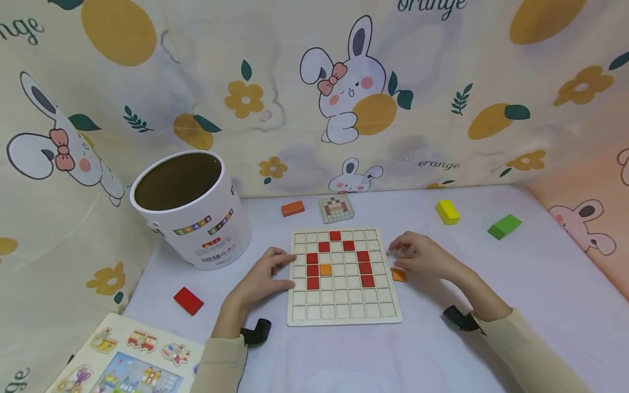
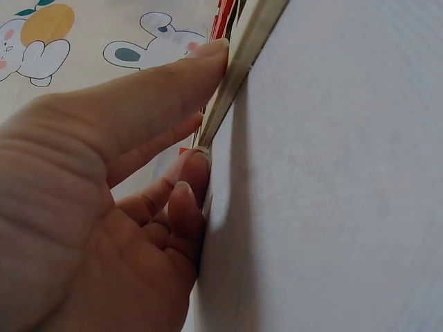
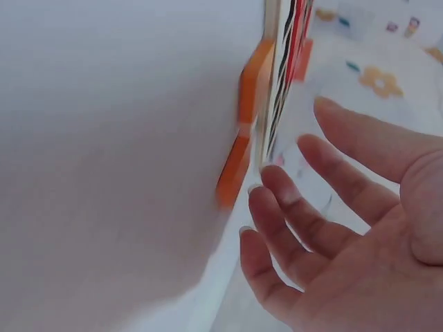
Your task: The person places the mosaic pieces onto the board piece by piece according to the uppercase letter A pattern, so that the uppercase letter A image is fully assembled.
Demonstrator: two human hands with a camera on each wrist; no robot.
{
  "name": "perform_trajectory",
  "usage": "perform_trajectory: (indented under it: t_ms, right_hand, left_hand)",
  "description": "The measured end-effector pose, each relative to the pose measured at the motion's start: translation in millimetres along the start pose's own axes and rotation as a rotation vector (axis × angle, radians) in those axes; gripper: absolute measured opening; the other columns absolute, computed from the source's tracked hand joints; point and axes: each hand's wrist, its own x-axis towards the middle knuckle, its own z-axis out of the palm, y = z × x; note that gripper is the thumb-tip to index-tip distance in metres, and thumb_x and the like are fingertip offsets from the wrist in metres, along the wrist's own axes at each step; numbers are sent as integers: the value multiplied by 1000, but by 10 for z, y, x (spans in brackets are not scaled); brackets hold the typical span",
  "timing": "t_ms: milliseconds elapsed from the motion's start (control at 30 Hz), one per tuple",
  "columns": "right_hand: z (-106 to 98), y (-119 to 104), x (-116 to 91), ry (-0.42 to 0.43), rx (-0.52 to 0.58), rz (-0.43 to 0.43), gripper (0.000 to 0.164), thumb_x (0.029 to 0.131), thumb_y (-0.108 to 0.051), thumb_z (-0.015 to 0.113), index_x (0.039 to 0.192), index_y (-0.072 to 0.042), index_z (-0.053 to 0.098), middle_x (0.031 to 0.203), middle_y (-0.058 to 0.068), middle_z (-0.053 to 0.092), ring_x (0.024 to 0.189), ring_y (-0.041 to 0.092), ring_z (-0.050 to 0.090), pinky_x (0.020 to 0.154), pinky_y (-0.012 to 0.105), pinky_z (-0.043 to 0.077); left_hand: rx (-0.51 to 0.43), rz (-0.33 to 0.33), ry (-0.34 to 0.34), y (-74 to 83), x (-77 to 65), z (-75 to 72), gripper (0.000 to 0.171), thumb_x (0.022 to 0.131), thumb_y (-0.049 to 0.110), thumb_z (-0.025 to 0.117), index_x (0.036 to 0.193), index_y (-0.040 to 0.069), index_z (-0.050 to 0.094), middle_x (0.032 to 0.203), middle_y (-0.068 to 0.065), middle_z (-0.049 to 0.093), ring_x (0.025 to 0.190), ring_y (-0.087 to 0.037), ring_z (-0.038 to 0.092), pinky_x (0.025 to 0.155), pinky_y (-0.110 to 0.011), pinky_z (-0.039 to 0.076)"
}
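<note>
A square cream grid board [image 1: 344, 312] lies flat on the table, with several red tiles [image 1: 365, 268] forming a peaked arch and one orange tile [image 1: 325, 269] inside it. My left hand [image 1: 262, 277] touches the board's left edge with thumb and fingertips; in the left wrist view the thumb tip [image 2: 216, 50] presses against that edge. My right hand [image 1: 423, 256] hovers just off the board's right side, its fingers spread and loosely bent, holding nothing. Two orange pieces [image 3: 235, 169] show beside the board in the right wrist view; the head view shows one orange piece [image 1: 398, 274], partly under that hand.
Behind the board lie a small pattern card [image 1: 336, 208] and an orange-red block [image 1: 292, 208]. A yellow block [image 1: 447, 212] and a green block [image 1: 504, 226] sit back right. On the left stand a white bucket [image 1: 216, 240], a red block [image 1: 189, 301] and a picture puzzle board [image 1: 118, 341].
</note>
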Motion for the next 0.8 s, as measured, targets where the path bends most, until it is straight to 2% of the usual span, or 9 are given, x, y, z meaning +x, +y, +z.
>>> perform_trajectory:
  t_ms: [233,367,500,800]
  right_hand:
    - [-91,169,-216,-53,-25,-17,32,81,-7,80,111,-4,69,102,5,60,95,26,51,82,35,47]
    - [-42,174,-209,-54,-29,-32,32,80,-6,81,109,-3,68,99,4,58,91,23,51,79,32,46]
    - [7,161,-182,-36,-67,-38,30,80,0,79,107,-1,66,96,4,58,88,22,52,78,34,48]
    - [14,148,-173,-30,-74,4,28,80,6,76,104,1,64,92,4,58,86,21,53,78,37,50]
  left_hand:
    - [0,-18,9,-14,7,16,60,79,14,85,134,12,63,124,0,50,110,-21,46,95,-39,42]
    - [-3,-26,9,-9,1,15,60,79,14,85,134,13,64,125,0,50,110,-20,45,95,-40,42]
    - [0,-25,7,-3,-3,12,60,79,14,85,134,13,63,124,0,50,110,-20,45,95,-40,42]
    - [-1,-21,3,9,-4,11,60,79,13,85,135,12,63,124,0,50,111,-20,45,96,-40,42]
